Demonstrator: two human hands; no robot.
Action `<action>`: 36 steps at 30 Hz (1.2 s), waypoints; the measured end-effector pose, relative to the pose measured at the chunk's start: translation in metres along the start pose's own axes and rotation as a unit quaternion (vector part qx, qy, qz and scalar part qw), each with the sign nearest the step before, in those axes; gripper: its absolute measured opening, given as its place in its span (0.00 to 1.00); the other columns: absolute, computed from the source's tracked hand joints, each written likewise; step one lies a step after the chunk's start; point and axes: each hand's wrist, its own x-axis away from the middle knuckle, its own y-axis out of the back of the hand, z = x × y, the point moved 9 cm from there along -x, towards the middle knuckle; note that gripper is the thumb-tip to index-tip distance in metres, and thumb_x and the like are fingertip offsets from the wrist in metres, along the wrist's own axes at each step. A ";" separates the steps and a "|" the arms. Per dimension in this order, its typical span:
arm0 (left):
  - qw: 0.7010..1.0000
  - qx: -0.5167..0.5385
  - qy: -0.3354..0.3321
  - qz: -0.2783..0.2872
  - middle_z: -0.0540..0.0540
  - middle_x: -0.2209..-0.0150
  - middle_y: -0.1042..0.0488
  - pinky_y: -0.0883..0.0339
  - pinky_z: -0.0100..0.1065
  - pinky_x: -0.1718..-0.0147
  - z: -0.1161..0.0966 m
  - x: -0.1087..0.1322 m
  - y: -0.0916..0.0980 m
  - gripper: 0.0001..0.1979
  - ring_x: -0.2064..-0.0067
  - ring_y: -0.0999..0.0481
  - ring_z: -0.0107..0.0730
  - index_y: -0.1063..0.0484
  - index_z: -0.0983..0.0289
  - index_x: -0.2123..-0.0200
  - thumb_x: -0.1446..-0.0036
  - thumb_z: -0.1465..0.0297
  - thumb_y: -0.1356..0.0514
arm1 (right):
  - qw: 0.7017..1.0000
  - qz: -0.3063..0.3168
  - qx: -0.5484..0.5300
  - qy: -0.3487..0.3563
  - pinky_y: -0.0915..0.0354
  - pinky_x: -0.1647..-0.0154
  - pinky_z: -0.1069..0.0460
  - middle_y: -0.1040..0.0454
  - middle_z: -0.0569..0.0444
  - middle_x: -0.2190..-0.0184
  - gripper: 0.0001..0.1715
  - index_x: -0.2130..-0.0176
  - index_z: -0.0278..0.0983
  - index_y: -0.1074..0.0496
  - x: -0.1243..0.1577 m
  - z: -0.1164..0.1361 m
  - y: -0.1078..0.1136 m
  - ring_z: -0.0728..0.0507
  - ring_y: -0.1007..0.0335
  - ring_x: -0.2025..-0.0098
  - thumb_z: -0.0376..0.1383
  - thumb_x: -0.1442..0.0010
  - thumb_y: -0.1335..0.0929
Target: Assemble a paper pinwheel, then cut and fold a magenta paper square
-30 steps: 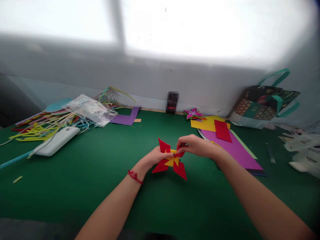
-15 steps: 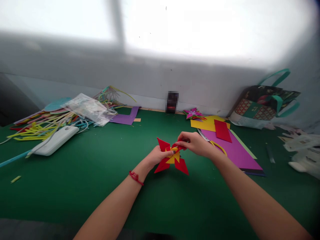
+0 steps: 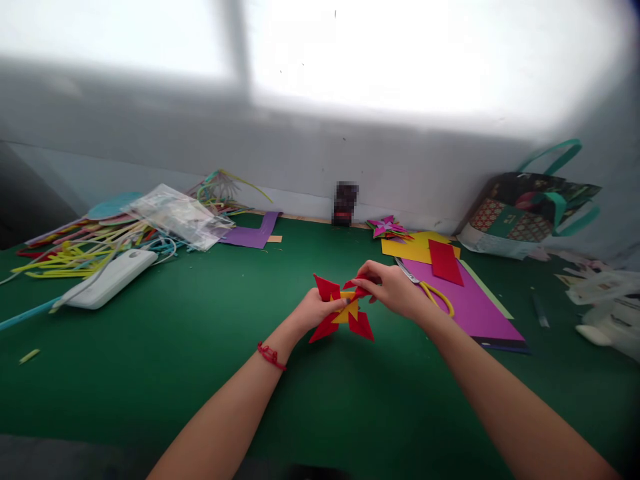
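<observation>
A folded paper star (image 3: 342, 311), red points around a yellow middle, is held just above the green table (image 3: 200, 347). My left hand (image 3: 315, 311) grips its left side, thumb pressed on the yellow centre. My right hand (image 3: 393, 289) pinches the upper right red point between thumb and fingers. Both hands are closed on the star. A red cord is tied round my left wrist.
Yellow-handled scissors (image 3: 430, 291) lie on purple paper (image 3: 465, 300) beside my right hand. Yellow and red sheets (image 3: 425, 250), a finished pink star (image 3: 387, 227), a patterned bag (image 3: 530, 207), a white device (image 3: 107, 280), and coloured strips under a plastic bag (image 3: 175, 215) surround the area.
My right hand has shifted slightly left and up, working the upper right red point. The star sits a little higher and the scissors have come into view.
</observation>
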 end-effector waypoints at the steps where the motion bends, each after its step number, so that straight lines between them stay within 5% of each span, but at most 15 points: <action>1: 1.000 -0.008 -0.002 0.001 0.56 0.68 0.24 0.34 0.32 0.68 0.000 0.000 -0.001 0.13 0.67 0.26 0.34 0.27 0.67 0.68 0.54 0.64 0.36 | 1.000 0.006 0.003 -0.001 0.36 0.79 0.54 0.28 0.55 0.76 0.12 0.69 0.39 0.32 0.000 -0.001 -0.001 0.48 0.32 0.75 0.45 0.45 0.36; 6: 0.991 -0.128 -0.043 -0.017 0.53 0.72 0.25 0.37 0.28 0.74 -0.009 0.004 0.000 0.11 0.72 0.28 0.30 0.26 0.66 0.70 0.51 0.63 0.39 | 0.993 0.054 0.104 0.013 0.38 0.75 0.54 0.27 0.56 0.74 0.09 0.69 0.40 0.30 -0.001 -0.002 -0.004 0.48 0.32 0.74 0.41 0.43 0.36; 9: 0.957 -0.259 -0.114 -0.060 0.50 0.77 0.27 0.40 0.26 0.78 -0.027 0.011 0.000 0.12 0.76 0.30 0.27 0.26 0.65 0.74 0.48 0.63 0.42 | 0.980 0.060 0.169 0.083 0.37 0.70 0.54 0.26 0.55 0.70 0.09 0.66 0.41 0.27 0.002 0.012 -0.002 0.48 0.31 0.70 0.36 0.41 0.37; 14: 0.835 -0.435 -0.315 -0.121 0.51 0.65 0.22 0.35 0.28 0.71 -0.068 0.038 -0.016 0.10 0.68 0.25 0.30 0.26 0.60 0.60 0.44 0.68 0.44 | 0.940 0.027 0.249 0.233 0.36 0.65 0.53 0.25 0.53 0.66 0.16 0.58 0.40 0.28 0.026 0.044 0.003 0.47 0.32 0.62 0.29 0.39 0.41; 19: 0.710 -0.495 -0.460 -0.197 0.54 0.60 0.23 0.32 0.33 0.62 -0.090 0.069 -0.025 0.11 0.61 0.24 0.34 0.29 0.63 0.58 0.45 0.73 0.43 | 0.904 -0.072 0.295 0.302 0.35 0.57 0.49 0.26 0.50 0.58 0.17 0.53 0.38 0.31 0.055 0.056 0.005 0.44 0.33 0.56 0.26 0.41 0.39; 23: 0.667 -0.523 -0.504 -0.167 0.56 0.60 0.23 0.31 0.35 0.59 -0.089 0.074 -0.038 0.12 0.59 0.24 0.35 0.32 0.66 0.56 0.45 0.75 0.43 | 0.907 -0.114 0.281 0.292 0.34 0.57 0.49 0.26 0.50 0.59 0.20 0.51 0.39 0.33 0.070 0.047 0.002 0.45 0.32 0.57 0.25 0.42 0.39; 29: 0.644 -0.544 -0.528 -0.105 0.58 0.59 0.24 0.30 0.35 0.58 -0.082 0.074 -0.060 0.06 0.57 0.25 0.34 0.32 0.67 0.61 0.44 0.76 0.44 | 0.916 -0.159 0.256 0.263 0.34 0.60 0.49 0.26 0.51 0.60 0.25 0.48 0.42 0.35 0.089 0.025 0.003 0.45 0.33 0.60 0.23 0.43 0.38; 36: 0.547 -0.598 -0.581 -0.074 0.57 0.60 0.23 0.31 0.38 0.58 -0.077 0.095 -0.074 0.06 0.58 0.25 0.35 0.31 0.67 0.62 0.45 0.77 0.43 | 0.916 -0.151 0.273 0.253 0.37 0.59 0.49 0.28 0.50 0.63 0.24 0.48 0.39 0.34 0.099 0.022 -0.012 0.46 0.35 0.61 0.23 0.43 0.38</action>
